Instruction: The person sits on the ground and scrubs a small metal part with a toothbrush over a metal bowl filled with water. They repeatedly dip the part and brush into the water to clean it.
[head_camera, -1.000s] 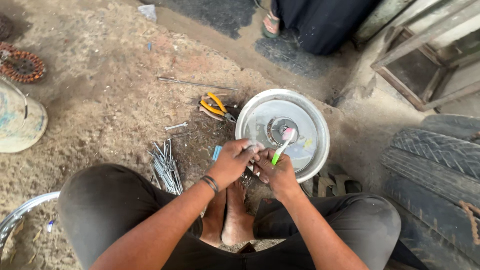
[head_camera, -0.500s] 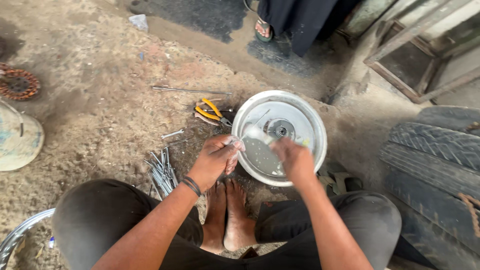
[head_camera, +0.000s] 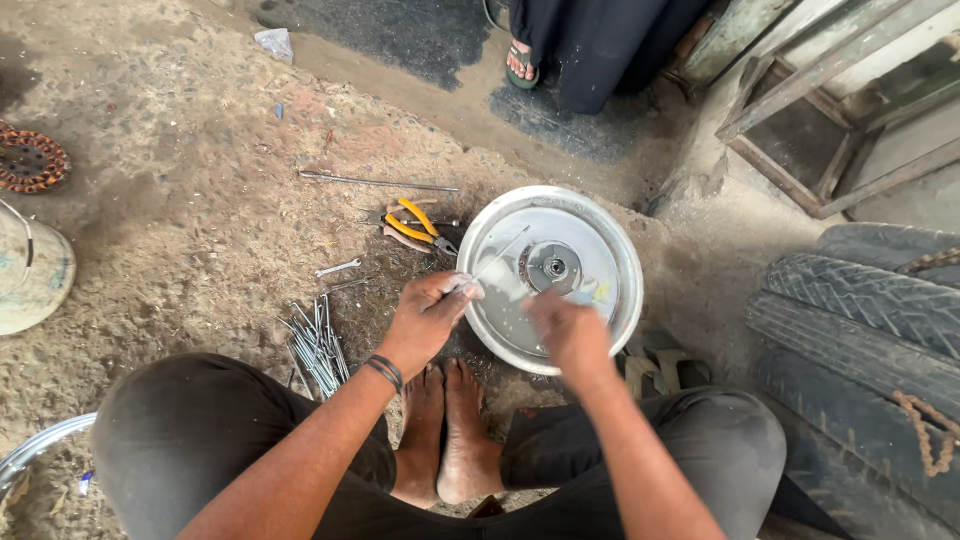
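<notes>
Lying flat on the dirt floor just ahead of the bare feet (head_camera: 448, 432): a round silver wheel hub (head_camera: 550, 275), dished face up, its small centre boss (head_camera: 553, 267) exposed. No spokes visibly threaded through the hub flange; judging from that, lacing barely begun — one thin spoke (head_camera: 503, 252) being offered toward the hub, the remainder waiting in a loose bundle of spokes (head_camera: 316, 345) on the ground.

Left hand (head_camera: 428, 318): closing in a pinch at the hub's near-left rim, fingertips gripping the lower end of the thin spoke along with a small pale scrap, impossible to identify. Spoke slanting up and away from that hand toward the centre boss.

Right hand (head_camera: 566, 331): hovering over the hub's near part, blurred with motion, fingers curling downward — whether holding anything, impossible to say; something pale green showing just beyond the knuckles, unclear.

Beyond the left hand: yellow-handled pliers (head_camera: 422, 228) lying beside the hub's far-left edge, a small spanner (head_camera: 338, 268) out to the left, a long thin rod (head_camera: 378, 182) farther off. Left of the left wrist, the spoke bundle. Right of the right hand, well apart: stacked tyres (head_camera: 870, 320) with a bit of rusty chain (head_camera: 925, 440). Far ahead: another person's sandalled foot (head_camera: 520, 62) and dark garment. Far left: a rusty sprocket-like disc (head_camera: 30, 160) and a pale tub (head_camera: 35, 275).
</notes>
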